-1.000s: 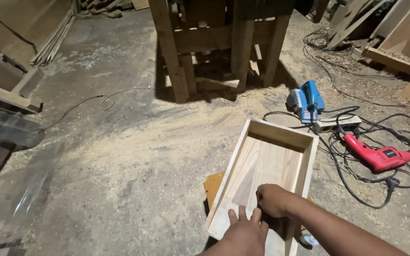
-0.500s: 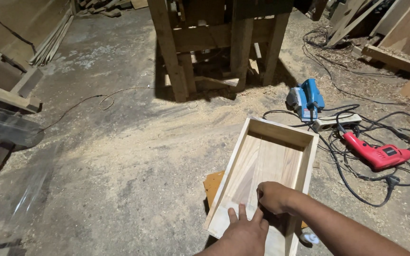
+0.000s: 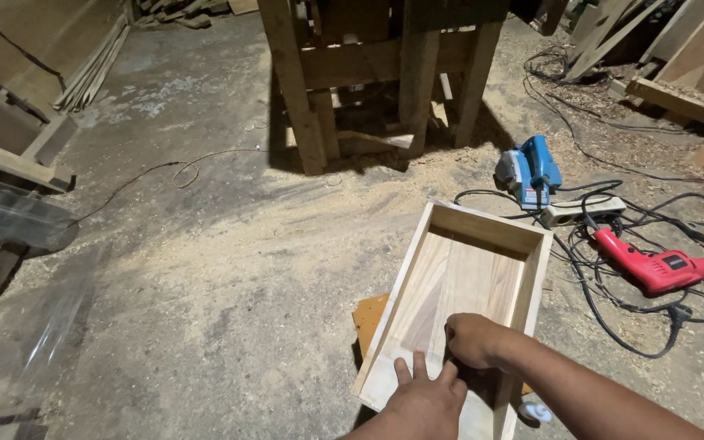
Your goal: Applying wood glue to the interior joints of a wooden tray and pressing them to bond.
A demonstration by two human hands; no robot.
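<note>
An open, shallow box of pale wood lies on the sawdust-covered floor, its long side running away from me. My left hand rests flat on the near end of the box's bottom board, fingers spread. My right hand is inside the box just beyond it, knuckles up and fingers curled down against the bottom board. Whether the right hand holds anything under its fingers is hidden. An orange-brown board pokes out from under the box's left side.
A blue power planer, a white power strip and a red electric drill lie among tangled black cables right of the box. A heavy wooden bench frame stands ahead. Planks and clear plastic sheet lie at the left.
Both hands stay in the near end of the box; my right hand has shifted only slightly on the bottom board.
</note>
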